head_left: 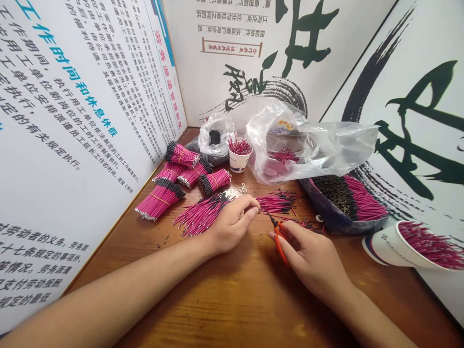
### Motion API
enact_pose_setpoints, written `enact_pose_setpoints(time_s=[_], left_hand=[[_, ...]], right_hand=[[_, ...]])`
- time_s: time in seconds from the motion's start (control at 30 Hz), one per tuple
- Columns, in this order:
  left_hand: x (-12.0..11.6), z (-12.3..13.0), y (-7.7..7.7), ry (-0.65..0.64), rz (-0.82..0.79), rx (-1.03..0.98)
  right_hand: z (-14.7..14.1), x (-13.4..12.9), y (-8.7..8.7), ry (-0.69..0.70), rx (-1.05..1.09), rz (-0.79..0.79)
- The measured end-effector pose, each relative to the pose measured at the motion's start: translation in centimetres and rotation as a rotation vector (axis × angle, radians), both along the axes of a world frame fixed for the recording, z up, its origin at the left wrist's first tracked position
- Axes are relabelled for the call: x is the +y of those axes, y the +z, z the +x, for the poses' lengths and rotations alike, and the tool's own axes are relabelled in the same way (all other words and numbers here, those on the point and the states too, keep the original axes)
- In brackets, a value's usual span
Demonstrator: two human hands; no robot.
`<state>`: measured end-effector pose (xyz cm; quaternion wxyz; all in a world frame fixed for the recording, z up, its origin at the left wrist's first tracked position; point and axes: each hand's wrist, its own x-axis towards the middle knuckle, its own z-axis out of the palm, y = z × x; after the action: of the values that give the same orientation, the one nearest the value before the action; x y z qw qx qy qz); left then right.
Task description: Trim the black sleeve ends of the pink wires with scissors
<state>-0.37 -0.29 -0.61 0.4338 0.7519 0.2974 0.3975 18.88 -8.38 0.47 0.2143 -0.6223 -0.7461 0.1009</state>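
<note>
My left hand (235,220) is closed, thumb and forefinger pinched together at about the table's middle. Whatever sits in that pinch is too small to make out. In my right hand (311,253) are small pliers with orange handles (280,244), their dark thin tips pointing at the left fingertips, a short gap apart. Just behind the left hand lies a loose pile of pink wires with black ends (203,212). A second loose pile of pink wires (277,202) spreads beyond the fingertips. Small pale rings (242,188) lie behind the left hand.
Banded wire bundles (159,198) are stacked at left. Behind stand a paper cup of wires (238,162), a bag of black pieces (206,150) and a large clear plastic bag (319,150). At right are a dark wire-filled container (335,224) and a tilted cup (387,249). Printed panels enclose the table.
</note>
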Motion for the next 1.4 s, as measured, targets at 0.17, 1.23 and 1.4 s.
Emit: enact_pose_setpoints(time_s=[0.17, 1.23, 1.4], left_hand=[[0.0, 0.0, 0.1, -0.006, -0.006, 0.003], [-0.9, 0.1, 0.7, -0.226, -0.060, 0.079], [-0.9, 0.0, 0.7, -0.222, -0.104, 0.002]], right_hand=[[-0.2, -0.1, 0.0, 0.008, 0.019, -0.015], [-0.5, 0.0, -0.3, 0.002, 0.326, -0.046], [-0.8, 0.0, -0.1, 0.017, 0.306, -0.071]])
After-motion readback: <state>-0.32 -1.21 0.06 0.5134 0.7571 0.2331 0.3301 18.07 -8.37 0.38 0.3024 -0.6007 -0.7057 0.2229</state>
